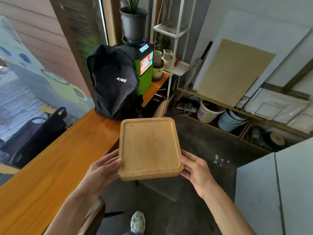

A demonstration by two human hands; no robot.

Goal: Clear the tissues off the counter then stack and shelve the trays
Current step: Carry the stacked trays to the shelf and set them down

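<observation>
- At frame centre, off the counter edge: tray stack [149, 148], square wooden trays with rounded corners and raised rims, held level in the air above the floor [199, 143].
- Stack edges at 6 o'clock show several layers, roughly aligned; exact count unclear.
- Left hand [101, 168] grasps the stack's near-left corner, at 8 o'clock of the stack; thumb tip on the top rim, fingers wrapped under.
- Right hand [194, 168] grasps the near-right corner, at 4 o'clock; thumb along the side edge, fingers spread below.
- Both forearms come in from 6 o'clock, bare.
- Counter [50, 167]: glossy orange wood, runs from 8 o'clock up to 12 o'clock of the stack. The stack's far-left corner overlaps its edge in view; contact cannot be told.
- Backpack [115, 82], black, white "AIWE" lettering, stands upright on the counter at 11 o'clock of the stack, near but apart from it.
- Green machine [145, 72] with a lit screen just behind the backpack, at 12 o'clock; a grey plant pot [133, 22] sits on top of it.
- White rack [174, 48] at 1 o'clock, cups and a jug on its lower shelf.
- Buckets [220, 116] on the floor at 2 o'clock, boards leaning on the wall above them.
- Shoe [138, 221] at 6 o'clock, on the floor.
</observation>
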